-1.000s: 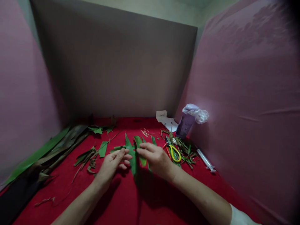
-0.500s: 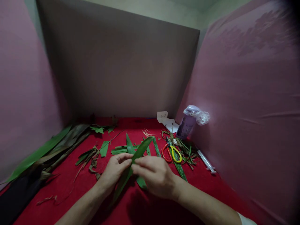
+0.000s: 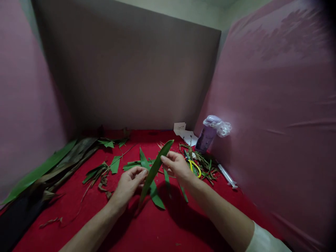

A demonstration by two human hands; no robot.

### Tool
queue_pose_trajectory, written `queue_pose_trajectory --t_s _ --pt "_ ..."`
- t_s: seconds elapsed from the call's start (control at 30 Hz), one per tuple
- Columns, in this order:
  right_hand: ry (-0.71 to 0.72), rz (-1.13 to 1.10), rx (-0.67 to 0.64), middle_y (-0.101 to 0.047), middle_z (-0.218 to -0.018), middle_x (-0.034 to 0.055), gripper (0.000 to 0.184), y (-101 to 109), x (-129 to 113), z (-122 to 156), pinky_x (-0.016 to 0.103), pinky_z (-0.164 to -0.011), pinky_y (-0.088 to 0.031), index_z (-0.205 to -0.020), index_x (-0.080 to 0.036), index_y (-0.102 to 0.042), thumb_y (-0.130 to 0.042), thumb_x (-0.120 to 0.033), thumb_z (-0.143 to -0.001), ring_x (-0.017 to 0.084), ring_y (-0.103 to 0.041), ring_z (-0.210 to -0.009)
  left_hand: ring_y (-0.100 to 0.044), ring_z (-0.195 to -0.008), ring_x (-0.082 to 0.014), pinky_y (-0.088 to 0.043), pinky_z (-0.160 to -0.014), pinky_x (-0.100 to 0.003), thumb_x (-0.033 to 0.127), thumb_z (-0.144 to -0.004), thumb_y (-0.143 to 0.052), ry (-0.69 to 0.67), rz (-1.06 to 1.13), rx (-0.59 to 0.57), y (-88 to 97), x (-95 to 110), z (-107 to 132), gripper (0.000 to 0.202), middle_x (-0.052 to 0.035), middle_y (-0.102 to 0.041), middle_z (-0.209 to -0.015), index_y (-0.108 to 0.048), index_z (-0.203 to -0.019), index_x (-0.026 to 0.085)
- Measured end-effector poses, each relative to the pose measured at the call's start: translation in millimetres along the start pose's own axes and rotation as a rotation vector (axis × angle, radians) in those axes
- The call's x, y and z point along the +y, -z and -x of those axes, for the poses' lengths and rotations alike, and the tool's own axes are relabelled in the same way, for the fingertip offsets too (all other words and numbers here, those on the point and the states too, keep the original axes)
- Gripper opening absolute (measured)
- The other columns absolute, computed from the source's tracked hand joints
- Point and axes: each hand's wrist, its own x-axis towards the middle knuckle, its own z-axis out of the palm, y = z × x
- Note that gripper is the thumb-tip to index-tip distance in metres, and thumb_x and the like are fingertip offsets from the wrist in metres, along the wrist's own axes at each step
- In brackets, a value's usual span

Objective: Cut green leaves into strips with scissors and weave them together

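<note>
My left hand (image 3: 128, 185) has its thumb and fingers closed on the edge of a long green leaf (image 3: 157, 162), which tilts up to the right. Higher along the same leaf, my right hand (image 3: 175, 166) pinches its right edge between thumb and fingers. A second green leaf (image 3: 158, 200) crosses behind it at an angle; I cannot tell whether my left fingers grip this one too. Past my hands, cut leaf pieces (image 3: 132, 163) rest on the red cloth. Scissors (image 3: 193, 167) with a yellow handle loop lie beyond my right wrist, partly covered by it.
Dried leaf scraps (image 3: 207, 164) and a syringe (image 3: 227, 177) lie at the right. A plastic-wrapped purple bottle (image 3: 206, 138) stands behind, near white papers (image 3: 187, 136). Long leaves (image 3: 63, 157) are heaped left on the red cloth (image 3: 147, 234). A grey panel (image 3: 131, 70) closes the back.
My right hand has moved up and right along the leaf, away from my left hand. The front leaf now stands steeper, and the crossing leaf's lower end shows more fully.
</note>
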Motion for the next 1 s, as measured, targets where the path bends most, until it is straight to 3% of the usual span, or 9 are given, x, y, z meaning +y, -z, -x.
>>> queue_pose_trajectory --t_s 0.17,0.27,0.4,0.5,0.63,0.77,0.83,0.9,1.0 --pt "0.175 0.059 0.028 -0.041 -0.059 -0.0054 0.010 34.2 -43.0 3.8 0.020 -0.045 -0.028 -0.077 -0.019 -0.051 -0.051 -0.029 -0.079 0.008 -0.036 -0.048 -0.059 -0.056 -0.0152 -0.046 -0.052 -0.027 0.035 -0.068 -0.062 -0.126 -0.259 0.160 11.6 -8.1 -12.9 0.027 -0.0037 -0.064 -0.068 -0.059 -0.084 0.014" --pt "0.546 0.691 0.022 -0.054 -0.084 0.0017 0.018 38.9 -68.6 12.0 0.025 -0.062 -0.035 -0.086 -0.020 -0.055 -0.041 -0.010 -0.081 0.013 -0.048 -0.072 -0.061 -0.068 -0.0197 -0.047 -0.061 -0.032 0.032 -0.063 -0.064 -0.156 -0.296 0.173 14.7 -14.9 -19.4 0.026 -0.0056 -0.066 -0.074 -0.061 -0.082 0.015" --pt "0.672 1.322 -0.264 -0.056 -0.084 0.0051 0.021 22.5 -74.2 12.3 0.028 -0.064 -0.034 -0.079 -0.018 -0.057 -0.046 -0.002 -0.074 0.017 -0.048 -0.077 -0.059 -0.085 -0.0216 -0.043 -0.078 -0.033 0.030 -0.065 -0.062 -0.198 -0.329 0.176 15.0 -16.3 -23.8 0.024 -0.0068 -0.067 -0.087 -0.063 -0.085 0.016" --pt "0.641 1.455 -0.456 -0.057 -0.078 0.0061 0.011 5.5 -57.2 3.3 0.029 -0.061 -0.034 -0.077 -0.017 -0.057 -0.050 -0.009 -0.076 0.019 -0.050 -0.073 -0.058 -0.070 -0.0173 -0.044 -0.063 -0.028 0.036 -0.072 -0.057 -0.167 -0.320 0.129 12.4 -10.1 -19.4 0.024 -0.0063 -0.066 -0.080 -0.062 -0.081 0.015" --pt "0.613 1.457 -0.481 -0.060 -0.080 0.0080 0.008 -11.1 -39.1 -7.1 0.030 -0.064 -0.036 -0.085 -0.014 -0.056 -0.051 -0.015 -0.078 0.020 -0.052 -0.075 -0.046 -0.048 -0.0087 -0.032 -0.044 -0.020 0.038 -0.071 -0.063 -0.065 -0.215 -0.086 5.7 -1.9 -7.4 0.026 -0.0009 -0.062 -0.066 -0.063 -0.083 0.014" --pt "0.654 1.400 -0.461 -0.059 -0.086 0.0088 0.023 -17.0 -38.1 -10.2 0.031 -0.067 -0.037 -0.090 -0.014 -0.054 -0.061 -0.027 -0.073 0.022 -0.051 -0.079 -0.047 -0.054 -0.0086 -0.029 -0.043 -0.018 0.033 -0.069 -0.067 0.063 0.036 -0.299 4.0 -1.2 -2.2 0.025 -0.0028 -0.059 -0.069 -0.062 -0.081 0.012" --pt "0.702 1.299 -0.424 -0.059 -0.089 0.0099 0.025 -16.1 -36.8 -10.3 0.032 -0.070 -0.038 -0.092 -0.013 -0.054 -0.061 -0.026 -0.071 0.022 -0.050 -0.083 -0.048 -0.055 -0.0084 -0.030 -0.043 -0.018 0.036 -0.073 -0.063 0.149 0.197 -0.309 6.2 -2.2 -3.3 0.025 -0.0038 -0.058 -0.068 -0.061 -0.080 0.012" --pt "0.737 1.112 -0.414 -0.059 -0.091 0.0088 0.020 -12.9 -31.8 -10.6 0.031 -0.073 -0.039 -0.093 -0.014 -0.056 -0.054 -0.012 -0.073 0.021 -0.050 -0.085 -0.043 -0.046 -0.0054 -0.027 -0.040 -0.016 0.036 -0.071 -0.065 0.190 0.276 -0.256 8.8 -3.6 -5.8 0.025 -0.0003 -0.054 -0.059 -0.060 -0.078 0.012" --pt "0.681 0.706 -0.404 -0.058 -0.105 0.0058 0.037 -5.6 -18.7 -12.8 0.026 -0.078 -0.041 -0.091 -0.018 -0.059 -0.039 0.005 -0.069 0.016 -0.053 -0.095 -0.036 -0.037 -0.0023 -0.022 -0.035 -0.014 0.030 -0.065 -0.071 0.182 0.247 -0.151 10.9 -6.6 -9.2 0.024 0.0046 -0.048 -0.048 -0.055 -0.070 0.013"
